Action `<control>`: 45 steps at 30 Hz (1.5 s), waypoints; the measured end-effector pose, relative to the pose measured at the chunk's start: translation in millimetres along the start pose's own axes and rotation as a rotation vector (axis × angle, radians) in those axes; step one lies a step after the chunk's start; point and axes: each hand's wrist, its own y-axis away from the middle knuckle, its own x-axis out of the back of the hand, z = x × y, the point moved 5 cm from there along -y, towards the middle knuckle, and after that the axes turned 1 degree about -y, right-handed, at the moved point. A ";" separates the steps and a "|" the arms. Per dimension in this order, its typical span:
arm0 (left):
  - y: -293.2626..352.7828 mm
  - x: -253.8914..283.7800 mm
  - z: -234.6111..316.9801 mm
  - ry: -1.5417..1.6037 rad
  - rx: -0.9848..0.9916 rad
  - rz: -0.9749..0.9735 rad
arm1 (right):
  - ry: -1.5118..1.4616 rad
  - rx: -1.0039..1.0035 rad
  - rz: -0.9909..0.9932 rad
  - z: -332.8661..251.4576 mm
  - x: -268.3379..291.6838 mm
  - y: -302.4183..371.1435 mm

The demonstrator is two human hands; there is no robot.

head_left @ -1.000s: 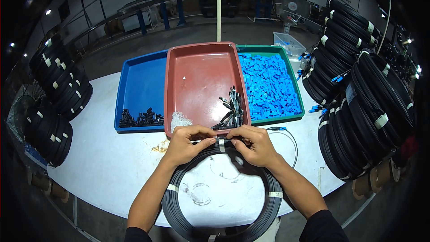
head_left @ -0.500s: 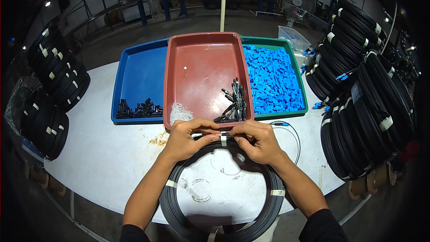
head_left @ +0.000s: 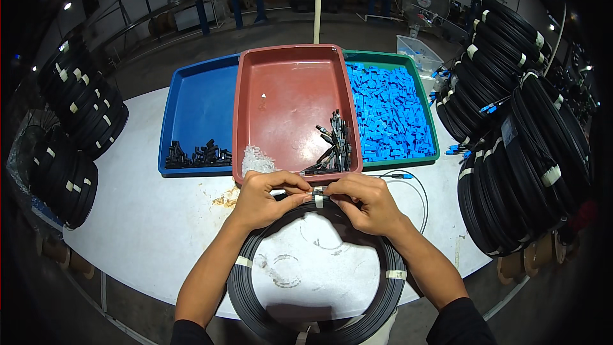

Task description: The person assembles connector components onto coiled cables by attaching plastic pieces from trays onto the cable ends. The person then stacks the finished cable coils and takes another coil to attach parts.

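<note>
A coil of black cable [head_left: 241, 294], bound with pale tape bands, lies in front of me and hangs partly over the table's near edge. At its far side my left hand [head_left: 269, 199] and my right hand [head_left: 365, 203] face each other, closed in pinches. Between the fingertips, just above a pale tape band [head_left: 319, 202], is a small dark connector end [head_left: 317, 193], mostly hidden by the fingers. Off to the right of my right hand, a thin cable with a blue-and-black connector [head_left: 402, 176] curves over the white table.
Beyond my hands stand a red tray [head_left: 290, 50] with black connectors [head_left: 341, 144] and clear small pieces [head_left: 255, 160], a blue tray [head_left: 203, 102] with black parts, and a green tray [head_left: 434, 153] of blue connectors. Stacked cable coils [head_left: 511, 185] flank both sides.
My right fingertips have shifted slightly around the connector end, closer to my left fingers. The coil and the trays stay practically where they were.
</note>
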 end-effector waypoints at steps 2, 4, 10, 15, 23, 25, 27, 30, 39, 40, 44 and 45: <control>0.0 0.1 1.8 0.002 -0.026 -0.001 | 0.007 0.015 0.006 1.2 -0.3 0.3; 1.6 0.6 -0.4 0.060 -0.013 0.021 | 0.011 0.030 0.012 0.2 -2.1 0.4; 2.6 2.0 1.3 0.115 -0.053 0.014 | 0.051 0.008 0.032 1.5 -2.3 1.2; 1.4 -1.6 -0.4 0.124 -0.041 0.001 | 0.050 0.109 0.000 0.9 -4.1 2.8; 0.7 -5.2 3.5 0.043 -0.078 -0.097 | 0.032 0.149 -0.016 -0.9 -5.7 2.7; 0.5 -5.1 4.8 0.034 -0.089 -0.093 | 0.029 0.155 -0.012 -1.0 -5.5 3.2; 0.0 -5.0 7.6 0.024 -0.100 -0.089 | 0.028 0.157 -0.019 -1.8 -4.9 3.6; 0.8 -4.5 11.0 -0.026 -0.131 -0.111 | 0.029 0.163 -0.035 -2.8 -6.2 2.9; 0.9 -6.0 9.2 0.044 -0.045 -0.123 | 0.027 0.145 -0.032 -4.6 -6.2 3.4; 0.7 -5.7 9.3 0.033 -0.047 -0.128 | 0.028 0.144 -0.031 -4.3 -6.3 3.1; -0.5 -5.6 9.4 0.056 -0.040 -0.121 | 0.008 0.134 -0.019 -3.0 -5.9 3.2; -0.6 -5.6 9.9 0.056 -0.040 -0.121 | 0.002 0.123 -0.016 -2.6 -5.7 3.2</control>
